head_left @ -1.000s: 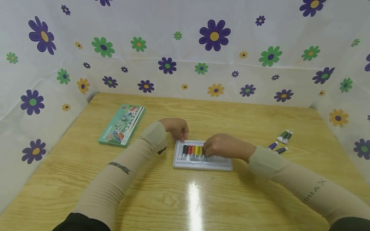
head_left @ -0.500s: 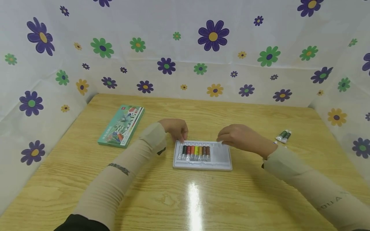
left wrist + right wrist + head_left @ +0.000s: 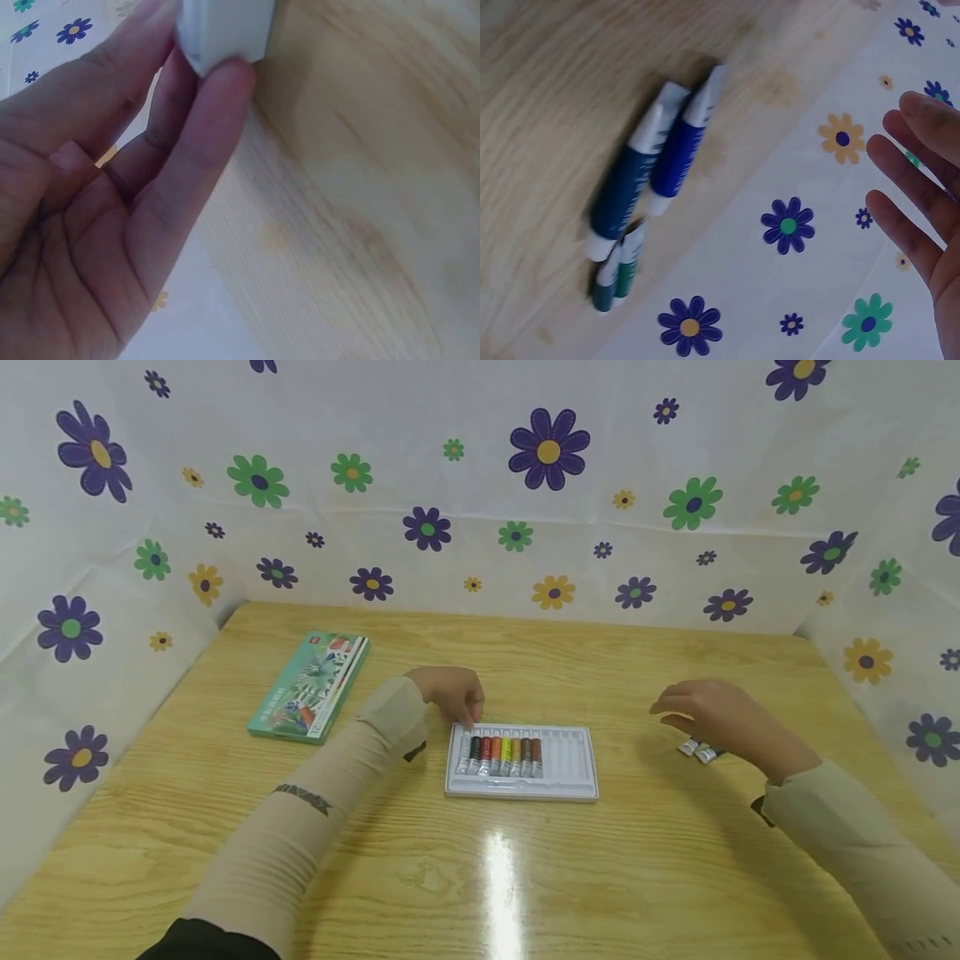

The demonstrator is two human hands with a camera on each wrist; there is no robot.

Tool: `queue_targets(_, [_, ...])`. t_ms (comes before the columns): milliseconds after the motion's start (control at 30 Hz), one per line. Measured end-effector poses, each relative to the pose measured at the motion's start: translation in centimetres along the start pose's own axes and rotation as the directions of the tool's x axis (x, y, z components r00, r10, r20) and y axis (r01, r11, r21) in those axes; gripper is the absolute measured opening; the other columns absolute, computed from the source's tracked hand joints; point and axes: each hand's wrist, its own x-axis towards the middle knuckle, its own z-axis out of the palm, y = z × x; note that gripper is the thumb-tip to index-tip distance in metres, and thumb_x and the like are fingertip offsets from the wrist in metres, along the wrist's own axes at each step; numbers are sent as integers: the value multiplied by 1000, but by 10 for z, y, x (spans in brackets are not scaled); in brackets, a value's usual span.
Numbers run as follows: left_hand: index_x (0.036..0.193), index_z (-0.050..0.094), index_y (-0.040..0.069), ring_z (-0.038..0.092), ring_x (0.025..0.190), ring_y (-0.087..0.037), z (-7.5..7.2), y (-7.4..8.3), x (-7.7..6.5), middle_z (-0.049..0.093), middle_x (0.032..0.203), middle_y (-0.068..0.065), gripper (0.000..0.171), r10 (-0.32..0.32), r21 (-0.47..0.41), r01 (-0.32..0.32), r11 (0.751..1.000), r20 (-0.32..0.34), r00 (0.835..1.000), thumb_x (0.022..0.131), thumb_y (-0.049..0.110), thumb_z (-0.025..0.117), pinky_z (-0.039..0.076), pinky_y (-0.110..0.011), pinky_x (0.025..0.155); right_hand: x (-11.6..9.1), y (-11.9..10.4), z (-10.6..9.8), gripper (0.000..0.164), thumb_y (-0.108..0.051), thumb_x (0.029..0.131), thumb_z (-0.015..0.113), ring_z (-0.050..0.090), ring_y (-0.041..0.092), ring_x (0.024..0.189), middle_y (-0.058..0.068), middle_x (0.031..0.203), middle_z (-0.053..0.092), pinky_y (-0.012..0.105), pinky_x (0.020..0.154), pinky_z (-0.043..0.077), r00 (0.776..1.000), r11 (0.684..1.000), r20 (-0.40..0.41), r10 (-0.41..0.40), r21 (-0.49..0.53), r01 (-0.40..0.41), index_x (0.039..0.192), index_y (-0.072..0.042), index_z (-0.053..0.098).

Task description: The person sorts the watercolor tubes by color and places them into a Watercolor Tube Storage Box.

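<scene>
A white plastic tray [image 3: 517, 789] lies mid-table, with several paint tubes [image 3: 496, 757] side by side in its left and middle slots, from white and dark green through red, orange and yellow to browns. Its right-hand slots show bare. My left hand [image 3: 453, 692] pinches the tray's far left corner; in the left wrist view thumb and fingers meet its edge. Off to the right, my right hand [image 3: 712, 714] hovers with fingers loosely extended and nothing in them. Loose tubes lie below it: a blue tube [image 3: 676, 161], a dark teal tube [image 3: 622, 191] and two green tubes [image 3: 630, 262].
A flat teal paint box [image 3: 311, 687] with a plant picture lies at the left of the wooden table [image 3: 420, 868]. White cloth [image 3: 480, 560] printed with flowers hangs behind the table and along both sides.
My right hand has left the tubes in the tray and moved right, over the loose tubes. A brown tube now shows at the row's right end. My left hand stays at the tray corner.
</scene>
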Motion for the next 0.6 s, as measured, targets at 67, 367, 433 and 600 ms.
queue_targets(67, [80, 64, 7, 57, 72, -10, 0, 0, 1, 59, 80, 0, 6, -6, -2, 6, 1000, 6, 1000, 82, 4, 69, 55, -23, 69, -8, 6, 3, 17, -4, 74, 75, 67, 20, 74, 5, 88, 71, 36, 65, 55, 998, 999, 42, 38, 7, -38, 90, -9, 72])
queue_targets(367, [77, 64, 10, 59, 72, -11, -2, -3, 3, 61, 80, -2, 9, 11, -14, -11, 1000, 36, 999, 82, 5, 70, 56, -24, 70, -32, 27, 15, 15, -4, 75, 75, 67, 22, 77, 5, 90, 70, 36, 66, 55, 975, 988, 158, 153, 11, -157, 89, -8, 72])
queue_targets(433, [79, 65, 8, 59, 73, -10, -2, -2, 3, 61, 81, -2, 7, 0, -11, 0, 1000, 27, 1000, 83, 4, 69, 56, -24, 71, -35, 30, 18, 15, -3, 74, 75, 67, 22, 78, 5, 89, 70, 36, 66, 56, 973, 987, 170, 155, 14, -160, 88, -8, 72])
queue_targets(600, [78, 64, 8, 56, 70, -9, 0, 1, 0, 58, 78, 0, 8, 0, -13, 0, 1000, 6, 1000, 83, 3, 68, 55, -22, 67, -38, 35, 20, 18, -1, 72, 75, 67, 24, 81, 5, 91, 70, 39, 69, 56, 966, 986, 207, 157, 29, -167, 88, -9, 72])
